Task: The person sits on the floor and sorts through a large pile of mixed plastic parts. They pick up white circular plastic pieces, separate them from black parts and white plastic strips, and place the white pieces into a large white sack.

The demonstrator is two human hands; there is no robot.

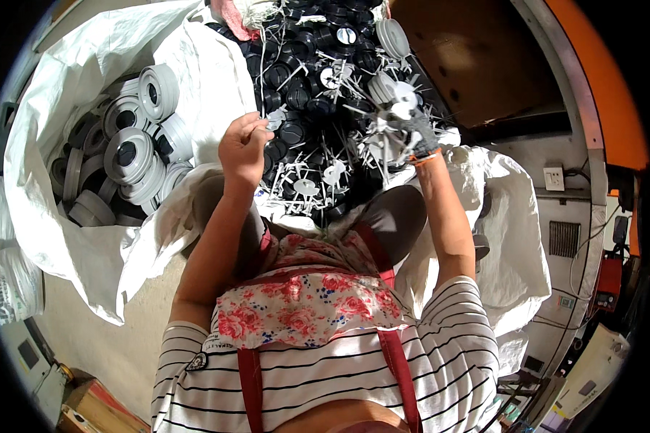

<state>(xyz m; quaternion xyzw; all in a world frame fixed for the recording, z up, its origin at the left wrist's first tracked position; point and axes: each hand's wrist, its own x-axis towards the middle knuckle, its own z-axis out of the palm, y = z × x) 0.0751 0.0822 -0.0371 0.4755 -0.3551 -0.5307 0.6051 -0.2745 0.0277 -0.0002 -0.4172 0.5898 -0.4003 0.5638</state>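
Observation:
My bare left hand (243, 148) is closed in a pinch at the left edge of a heap of black plastic caps (295, 132). What its fingertips hold, if anything, is too small to make out. On my right hand (420, 136) is a dark grey glove with an orange cuff. Its fingers are closed round a cluster of white plastic sprues (384, 144), thin spokes sticking out over the heap. More white sprues with round centres (305, 187) lie on the caps in front of my knees. A light grey ribbed cap (383, 88) sits just beyond the gloved hand.
At the left stands an open white woven sack (213, 79) with grey ring-shaped caps (128, 155) inside. Another white sack (509, 231) is at my right. A brown panel (484, 58) lies beyond the heap, and a wall socket (553, 178) is farther right.

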